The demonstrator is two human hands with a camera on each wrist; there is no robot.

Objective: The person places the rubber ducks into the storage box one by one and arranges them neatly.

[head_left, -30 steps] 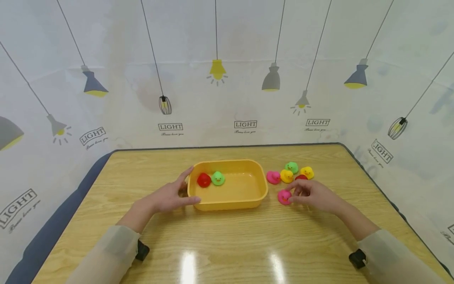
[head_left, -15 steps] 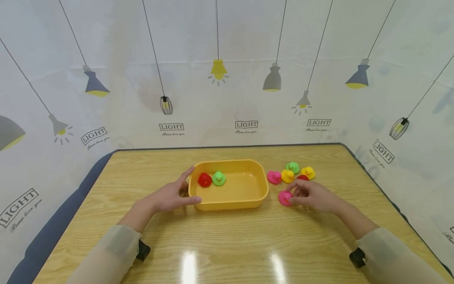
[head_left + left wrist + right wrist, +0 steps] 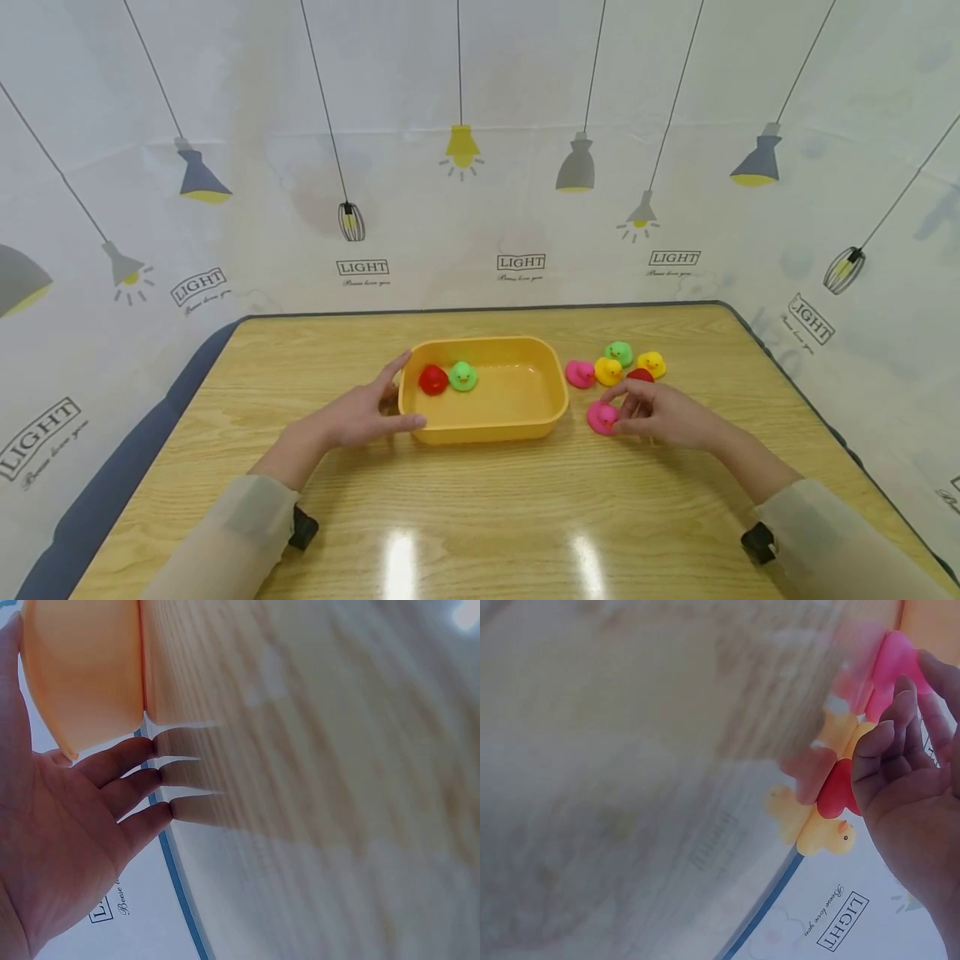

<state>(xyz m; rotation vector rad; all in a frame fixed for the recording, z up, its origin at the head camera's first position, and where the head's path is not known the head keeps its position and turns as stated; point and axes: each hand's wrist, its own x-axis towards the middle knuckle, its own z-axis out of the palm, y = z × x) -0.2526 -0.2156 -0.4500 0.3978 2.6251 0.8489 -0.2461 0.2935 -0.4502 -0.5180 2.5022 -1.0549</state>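
Observation:
In the head view my left hand [image 3: 367, 414] rests on the left end of a yellow plastic tub [image 3: 480, 435], its thumb over the near corner and its index finger at the far corner. Its other fingers [image 3: 135, 787] stretch straight down to the tabletop in the left wrist view. Inside the tub sit a red toy duck [image 3: 432, 380] and a green toy duck [image 3: 462, 377]. To the right of the tub, my right hand [image 3: 663, 414] pinches a pink toy duck [image 3: 600, 417] between thumb and index finger, close over the table. Its remaining fingers curl inward.
Beyond the right hand are another pink duck [image 3: 580, 374], two yellow ducks [image 3: 608, 372], a green duck [image 3: 618, 353] and a red duck [image 3: 640, 376], partly hidden by that hand. The wooden table [image 3: 480, 508] meets a patterned wall covering [image 3: 450, 217] behind.
The pink duck at my right fingertips has turned slightly, its beak now nearer the thumb. My left hand and the tub stay where they were.

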